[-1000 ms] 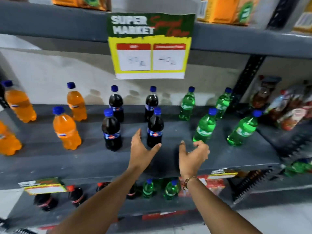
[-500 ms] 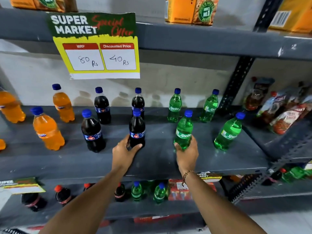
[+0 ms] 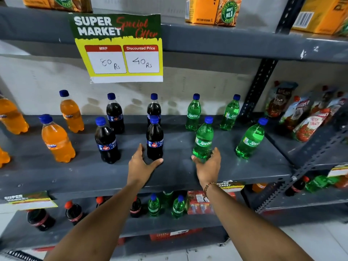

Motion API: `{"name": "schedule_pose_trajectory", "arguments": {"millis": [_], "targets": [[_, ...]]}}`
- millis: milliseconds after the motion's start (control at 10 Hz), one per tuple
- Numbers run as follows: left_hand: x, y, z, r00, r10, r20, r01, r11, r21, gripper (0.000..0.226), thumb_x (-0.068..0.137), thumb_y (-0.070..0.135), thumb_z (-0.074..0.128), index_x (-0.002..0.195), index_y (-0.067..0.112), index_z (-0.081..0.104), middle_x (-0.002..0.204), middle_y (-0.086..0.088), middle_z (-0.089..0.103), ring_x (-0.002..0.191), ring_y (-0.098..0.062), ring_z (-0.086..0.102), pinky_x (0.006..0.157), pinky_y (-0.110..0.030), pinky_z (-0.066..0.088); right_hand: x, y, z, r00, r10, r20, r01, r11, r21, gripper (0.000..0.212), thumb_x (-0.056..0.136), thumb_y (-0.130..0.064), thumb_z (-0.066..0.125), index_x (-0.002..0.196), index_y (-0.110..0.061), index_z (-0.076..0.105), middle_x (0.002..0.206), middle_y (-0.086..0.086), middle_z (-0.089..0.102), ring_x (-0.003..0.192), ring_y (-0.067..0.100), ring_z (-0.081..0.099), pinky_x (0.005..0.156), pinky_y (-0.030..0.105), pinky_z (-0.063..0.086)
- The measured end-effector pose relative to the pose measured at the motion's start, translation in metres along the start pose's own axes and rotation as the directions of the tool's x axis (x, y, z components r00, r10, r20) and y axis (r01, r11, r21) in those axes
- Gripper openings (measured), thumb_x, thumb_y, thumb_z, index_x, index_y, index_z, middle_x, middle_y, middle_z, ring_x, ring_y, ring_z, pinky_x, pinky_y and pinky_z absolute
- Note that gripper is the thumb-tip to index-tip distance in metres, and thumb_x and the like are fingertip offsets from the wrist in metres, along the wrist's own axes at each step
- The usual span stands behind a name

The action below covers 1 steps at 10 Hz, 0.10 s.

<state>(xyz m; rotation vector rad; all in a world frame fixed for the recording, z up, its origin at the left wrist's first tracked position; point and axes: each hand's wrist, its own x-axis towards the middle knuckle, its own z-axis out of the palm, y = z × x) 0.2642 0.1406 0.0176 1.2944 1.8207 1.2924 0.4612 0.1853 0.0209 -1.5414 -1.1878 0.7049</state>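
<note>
On the grey middle shelf (image 3: 180, 172) stand orange, dark cola and green Sprite bottles, all with blue caps. My left hand (image 3: 142, 163) lies at the foot of the front dark cola bottle (image 3: 154, 140), fingers straight along its left side and thumb stretched across its front. My right hand (image 3: 208, 166) cups the base of the front green Sprite bottle (image 3: 203, 141), thumb to its left and fingers to its right, loosely spread. Both bottles stand upright on the shelf.
A yellow price sign (image 3: 120, 53) hangs from the shelf above. More cola bottles (image 3: 107, 142), orange bottles (image 3: 56, 142) and Sprite bottles (image 3: 249, 141) stand around. Sauce pouches (image 3: 308, 117) fill the right bay, behind a perforated upright (image 3: 259, 87). Smaller bottles line the lower shelf (image 3: 154, 206).
Both hands reached in and took hold of the cola and Sprite bottles half a second ago. Their fingers have since loosened and slid down to the bottle bases. The view shifted slightly.
</note>
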Motion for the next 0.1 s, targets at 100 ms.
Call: {"name": "schedule_pose_trajectory", "arguments": {"millis": [100], "targets": [[-0.0216, -0.0035, -0.0105, 0.999, -0.035, -0.006, 0.035, 0.999, -0.036, 0.085, 0.076, 0.042, 0.070, 0.143, 0.013, 0.026, 0.146, -0.004, 0.037, 0.132, -0.019, 0.035, 0.108, -0.035, 0.030, -0.0237, -0.0027, 0.0000, 1.000, -0.003, -0.004, 0.003, 1.000, -0.031, 0.071, 0.074, -0.021, 0.076, 0.130, -0.002, 0.038, 0.131, 0.019, 0.048, 0.120, 0.034, 0.049, 0.103, 0.046, 0.042]]}}
